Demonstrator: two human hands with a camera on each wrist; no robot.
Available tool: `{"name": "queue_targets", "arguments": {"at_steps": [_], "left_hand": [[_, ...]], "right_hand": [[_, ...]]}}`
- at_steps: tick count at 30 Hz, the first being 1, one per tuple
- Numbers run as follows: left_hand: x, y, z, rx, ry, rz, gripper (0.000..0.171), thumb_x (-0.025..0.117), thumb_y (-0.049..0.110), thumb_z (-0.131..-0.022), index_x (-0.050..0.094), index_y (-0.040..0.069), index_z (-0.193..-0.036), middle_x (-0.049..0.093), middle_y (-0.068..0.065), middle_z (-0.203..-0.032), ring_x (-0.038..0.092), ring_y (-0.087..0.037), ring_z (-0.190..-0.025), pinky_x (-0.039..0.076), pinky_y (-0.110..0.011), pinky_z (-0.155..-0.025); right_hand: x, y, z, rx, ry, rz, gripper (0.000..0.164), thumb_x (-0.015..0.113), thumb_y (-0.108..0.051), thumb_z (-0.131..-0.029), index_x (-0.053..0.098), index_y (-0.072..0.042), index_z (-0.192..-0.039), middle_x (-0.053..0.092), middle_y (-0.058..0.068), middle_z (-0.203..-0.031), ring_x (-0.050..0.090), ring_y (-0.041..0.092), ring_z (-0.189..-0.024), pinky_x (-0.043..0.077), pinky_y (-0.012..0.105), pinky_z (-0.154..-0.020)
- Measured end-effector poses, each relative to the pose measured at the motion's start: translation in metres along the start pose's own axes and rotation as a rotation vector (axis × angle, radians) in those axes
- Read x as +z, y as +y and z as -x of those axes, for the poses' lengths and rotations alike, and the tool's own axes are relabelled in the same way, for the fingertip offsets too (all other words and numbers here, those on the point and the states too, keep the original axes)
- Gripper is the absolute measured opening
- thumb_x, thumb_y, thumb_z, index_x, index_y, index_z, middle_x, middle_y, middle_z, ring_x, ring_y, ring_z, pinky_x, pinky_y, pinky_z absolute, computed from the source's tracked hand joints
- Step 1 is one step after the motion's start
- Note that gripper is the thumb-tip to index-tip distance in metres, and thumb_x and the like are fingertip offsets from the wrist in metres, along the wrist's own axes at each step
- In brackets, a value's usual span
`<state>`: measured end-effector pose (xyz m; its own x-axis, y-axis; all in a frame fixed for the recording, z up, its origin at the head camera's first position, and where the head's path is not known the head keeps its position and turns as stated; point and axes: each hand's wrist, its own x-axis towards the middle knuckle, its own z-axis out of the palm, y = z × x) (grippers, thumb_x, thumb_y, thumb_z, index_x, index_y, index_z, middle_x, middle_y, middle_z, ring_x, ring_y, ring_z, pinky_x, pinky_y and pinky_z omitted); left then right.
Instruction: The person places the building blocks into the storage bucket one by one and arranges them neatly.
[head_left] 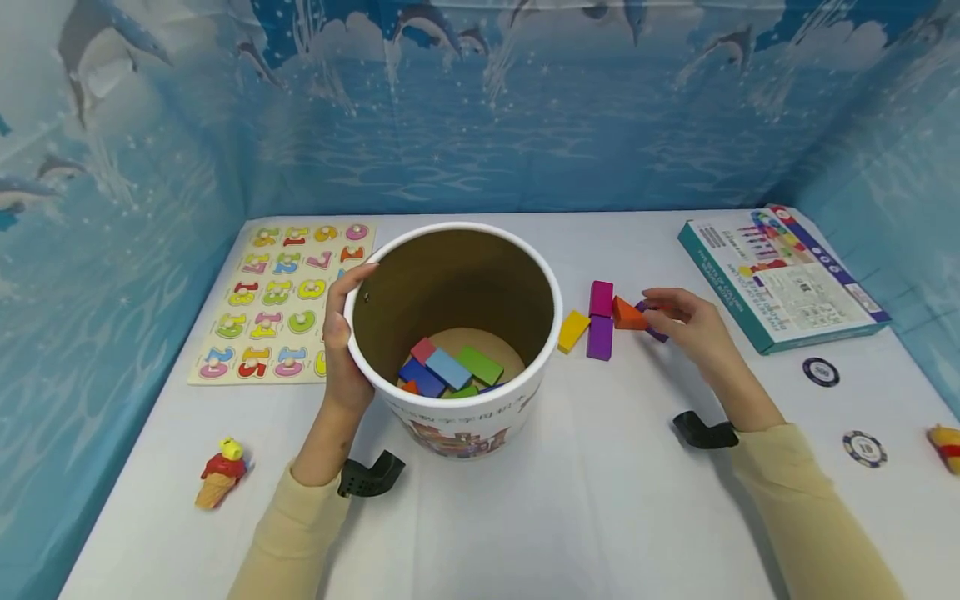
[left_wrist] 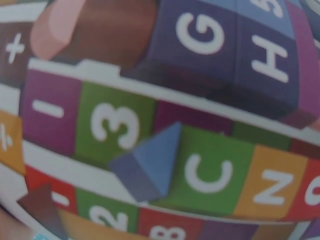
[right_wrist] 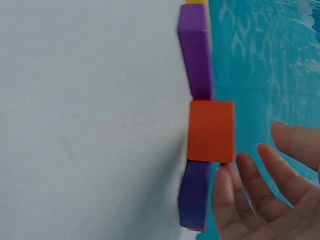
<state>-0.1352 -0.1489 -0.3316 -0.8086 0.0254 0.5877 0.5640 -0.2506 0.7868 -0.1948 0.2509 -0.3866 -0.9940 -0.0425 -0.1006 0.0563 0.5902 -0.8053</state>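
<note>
the orange block (right_wrist: 210, 131) stands on the desk (head_left: 585, 508), right of the bucket (head_left: 465, 421) and beside a dark purple block (right_wrist: 194, 195); it is probably light, stiff and slick, best pinched across flat faces. the right hand (head_left: 688, 323) has its fingers loosely spread nearby; the left hand (head_left: 348, 362) grips the bucket's rim.

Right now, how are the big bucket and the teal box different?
The bucket is round and deep, while the box is rectangular and flat.
The bucket has an open top showing blocks inside; the box looks closed.
The left hand holds the bucket at its rim, but neither hand touches the box.
Both have printed pictures.
</note>
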Motion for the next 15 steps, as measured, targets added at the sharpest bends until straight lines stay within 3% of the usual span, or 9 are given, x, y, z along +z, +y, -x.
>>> {"name": "queue_targets", "arguments": {"at_steps": [4, 7, 10, 15], "left_hand": [[-0.010, -0.013, 0.002, -0.002, -0.007, -0.007, 0.064, 0.038, 0.053, -0.085, 0.032, 0.008, -0.131, 0.031, -0.020, -0.132, 0.030, -0.037, -0.122, 0.034, -0.051, -0.094], [-0.017, -0.023, 0.003, 0.001, -0.017, -0.013, 0.067, 0.036, 0.052, -0.086, 0.028, 0.005, -0.132, 0.030, -0.021, -0.133, 0.028, -0.038, -0.122, 0.034, -0.052, -0.093], [-0.021, -0.028, 0.003, 0.003, -0.028, -0.001, 0.068, 0.035, 0.053, -0.086, 0.027, 0.003, -0.133, 0.029, -0.021, -0.134, 0.028, -0.040, -0.122, 0.034, -0.052, -0.093], [-0.016, -0.022, 0.002, 0.000, -0.027, -0.017, 0.067, 0.038, 0.053, -0.085, 0.029, 0.005, -0.132, 0.031, -0.020, -0.133, 0.029, -0.037, -0.122, 0.035, -0.051, -0.093]], "right_hand": [[0.010, -0.001, -0.003, -0.016, 0.006, 0.123, 0.054, 0.058, -0.039, -0.083, 0.045, -0.011, -0.128, 0.047, 0.013, -0.122, 0.041, 0.028, -0.108, 0.043, 0.038, -0.088], [0.017, -0.008, -0.005, -0.070, 0.000, 0.233, 0.052, 0.063, -0.025, -0.082, 0.045, -0.006, -0.128, 0.045, 0.020, -0.124, 0.038, 0.036, -0.110, 0.034, 0.052, -0.092], [0.024, -0.010, -0.009, -0.130, 0.017, 0.323, 0.048, 0.064, -0.013, -0.081, 0.047, -0.004, -0.125, 0.048, 0.021, -0.121, 0.040, 0.037, -0.109, 0.034, 0.053, -0.092], [0.031, -0.006, -0.013, -0.169, 0.064, 0.346, 0.044, 0.065, -0.007, -0.079, 0.051, -0.003, -0.121, 0.053, 0.021, -0.114, 0.045, 0.036, -0.104, 0.038, 0.051, -0.090]]}}
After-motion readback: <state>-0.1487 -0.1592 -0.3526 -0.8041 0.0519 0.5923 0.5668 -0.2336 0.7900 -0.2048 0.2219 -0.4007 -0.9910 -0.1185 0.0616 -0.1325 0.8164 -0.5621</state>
